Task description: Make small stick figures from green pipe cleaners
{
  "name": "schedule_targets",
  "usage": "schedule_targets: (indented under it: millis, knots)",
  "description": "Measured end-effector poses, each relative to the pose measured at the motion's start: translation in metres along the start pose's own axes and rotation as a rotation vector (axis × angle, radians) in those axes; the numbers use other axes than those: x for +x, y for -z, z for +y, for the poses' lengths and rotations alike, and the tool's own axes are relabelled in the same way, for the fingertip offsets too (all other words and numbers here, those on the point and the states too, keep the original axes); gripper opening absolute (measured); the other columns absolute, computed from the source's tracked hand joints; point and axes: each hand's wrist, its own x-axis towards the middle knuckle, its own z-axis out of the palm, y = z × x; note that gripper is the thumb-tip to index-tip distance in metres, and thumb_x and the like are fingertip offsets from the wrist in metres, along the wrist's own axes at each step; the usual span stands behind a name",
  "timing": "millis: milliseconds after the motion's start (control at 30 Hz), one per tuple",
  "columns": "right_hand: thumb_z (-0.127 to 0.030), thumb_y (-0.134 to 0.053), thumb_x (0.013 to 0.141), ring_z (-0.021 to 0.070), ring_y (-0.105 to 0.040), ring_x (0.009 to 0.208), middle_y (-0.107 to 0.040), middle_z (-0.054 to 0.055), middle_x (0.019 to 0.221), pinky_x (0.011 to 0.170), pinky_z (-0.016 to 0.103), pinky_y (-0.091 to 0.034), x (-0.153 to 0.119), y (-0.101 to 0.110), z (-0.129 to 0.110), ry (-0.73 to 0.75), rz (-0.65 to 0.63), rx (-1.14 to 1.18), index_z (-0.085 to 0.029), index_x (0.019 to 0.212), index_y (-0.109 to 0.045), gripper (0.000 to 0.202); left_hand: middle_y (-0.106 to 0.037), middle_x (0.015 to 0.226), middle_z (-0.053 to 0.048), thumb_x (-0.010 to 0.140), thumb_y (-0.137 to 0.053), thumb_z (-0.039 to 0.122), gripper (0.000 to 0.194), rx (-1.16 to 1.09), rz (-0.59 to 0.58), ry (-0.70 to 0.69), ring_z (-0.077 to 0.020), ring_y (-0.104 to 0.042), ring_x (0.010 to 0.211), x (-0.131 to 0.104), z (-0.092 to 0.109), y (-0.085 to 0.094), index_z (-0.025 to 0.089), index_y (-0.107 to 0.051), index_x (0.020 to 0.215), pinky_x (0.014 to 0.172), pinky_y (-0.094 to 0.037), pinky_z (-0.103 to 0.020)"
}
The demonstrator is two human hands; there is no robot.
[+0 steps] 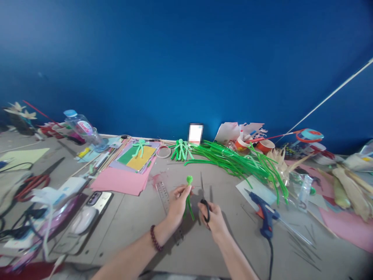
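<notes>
Surrounding materials ringed the work area on a gray tabletop (125, 229): toward the blue wall (186, 70) stood a small screen (196, 134), with a cluster of light green figures (181, 149) and a roll of tape (163, 152) just left of it, and a long heap of green stems (221, 157) spreading to the right. Pink sheets (119, 181) lay at far left, and a phone (101, 202) bearing a rounded white object (84, 219) lay nearer. The chief obstacles were a perforated ruler (163, 194), which passed beneath the left hand (177, 200), and a blue glue gun (266, 221) right of the right hand (214, 216), its cord (271, 256) running toward the person. The near edge of the tabletop crossed below the forearms; room for movement lay between phone and left forearm, and between right hand and glue gun. The green figure (189, 180) was at mid-table, above the surface, pinched between the left thumb and fingers. Its curled head pointed toward the wall and its two strands hung toward the person, the long axis slanting slightly. The right hand's fingers gripped the black handles of the scissors (202, 182), whose blades pointed toward the wall, roughly alongside the figure; whether the blades were parted could not be told.
</notes>
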Motion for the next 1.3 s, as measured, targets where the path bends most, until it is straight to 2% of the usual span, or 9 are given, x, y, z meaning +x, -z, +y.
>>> schedule_targets:
  millis: [233,400,500,667,800,1000,1100,1200,1300]
  knots:
    - [-0.064,-0.064,0.062,0.0027,-0.027,0.028,-0.043,-0.005,0.034,0.032,0.018,-0.016,-0.001,0.003,0.001,-0.096,-0.084,-0.011,-0.018,0.052,-0.044,0.051,-0.060,0.057,-0.002,0.065,-0.072,0.044,0.029,-0.009,-0.009,0.028,-0.0137,-0.052,0.059,0.005,0.000,0.003,0.014,-0.072,0.066,0.060,-0.039,-0.025]
    - [-0.064,-0.061,0.067,0.0038,-0.034,0.035,-0.050,-0.003,0.043,0.036,0.017,-0.020,-0.004,0.011,-0.007,-0.069,-0.071,-0.015,-0.017,0.061,-0.049,0.049,-0.062,0.060,-0.003,0.065,-0.072,0.042,0.029,-0.024,-0.017,0.030,-0.0133,-0.052,0.059,0.008,0.001,0.003,0.015,-0.067,0.055,0.060,-0.039,-0.024]
    - [-0.062,-0.059,0.070,0.0059,-0.036,0.037,-0.054,0.000,0.047,0.038,0.019,-0.024,-0.003,0.024,-0.013,0.004,-0.064,-0.207,-0.017,0.059,-0.051,0.048,-0.064,0.062,-0.004,0.066,-0.071,0.041,0.029,-0.009,-0.035,0.005,-0.0139,-0.053,0.061,0.009,0.002,0.004,0.016,-0.066,0.053,0.062,-0.040,-0.025]
    - [-0.052,-0.058,0.075,0.0120,-0.045,0.045,-0.057,0.003,0.049,0.045,0.022,-0.026,0.000,0.051,-0.023,0.194,0.126,-0.862,-0.017,0.060,-0.061,0.038,-0.062,0.060,-0.003,0.069,-0.069,0.039,0.028,0.033,-0.048,-0.072,-0.0178,-0.059,0.071,0.010,0.003,0.005,0.017,-0.065,0.052,0.069,-0.041,-0.026]
    - [-0.044,-0.054,0.079,0.0151,-0.053,0.050,-0.063,0.004,0.057,0.046,0.023,-0.025,0.005,0.061,-0.027,0.150,0.105,-1.168,-0.020,0.068,-0.065,0.029,-0.063,0.060,-0.004,0.066,-0.071,0.041,0.030,0.003,-0.061,0.004,-0.0178,-0.060,0.069,0.010,0.005,0.005,0.017,-0.063,0.051,0.066,-0.041,-0.026]
    - [-0.040,-0.055,0.082,0.0204,-0.064,0.061,-0.069,0.007,0.069,0.048,0.024,-0.023,0.012,0.057,-0.031,0.177,0.067,-1.438,-0.021,0.086,-0.067,0.022,-0.066,0.063,-0.005,0.061,-0.073,0.043,0.031,-0.039,-0.047,0.097,-0.0149,-0.056,0.062,0.012,0.007,0.004,0.015,-0.064,0.051,0.060,-0.039,-0.025]
    - [-0.037,-0.053,0.086,0.0214,-0.065,0.066,-0.070,0.008,0.071,0.052,0.025,-0.027,0.012,0.053,-0.039,0.234,0.039,-1.537,-0.021,0.085,-0.068,0.022,-0.066,0.063,-0.005,0.061,-0.074,0.044,0.031,-0.027,-0.053,0.105,-0.0147,-0.056,0.060,0.014,0.005,0.004,0.015,-0.064,0.052,0.059,-0.038,-0.025]
    - [-0.029,-0.055,0.085,0.0195,-0.064,0.074,-0.069,0.009,0.077,0.057,0.024,-0.032,0.015,0.050,-0.047,0.267,-0.027,-1.529,-0.018,0.077,-0.067,0.018,-0.066,0.063,-0.005,0.063,-0.072,0.044,0.031,0.002,-0.060,0.081,-0.0156,-0.057,0.062,0.016,0.001,0.006,0.015,-0.065,0.052,0.060,-0.039,-0.025]
    - [-0.026,-0.060,0.079,0.0158,-0.061,0.071,-0.067,0.006,0.077,0.058,0.022,-0.031,0.024,0.052,-0.051,0.301,-0.114,-1.391,-0.018,0.075,-0.065,0.010,-0.066,0.064,-0.005,0.065,-0.072,0.044,0.031,0.013,-0.055,0.045,-0.0164,-0.058,0.065,0.017,-0.001,0.006,0.016,-0.067,0.054,0.062,-0.039,-0.026]
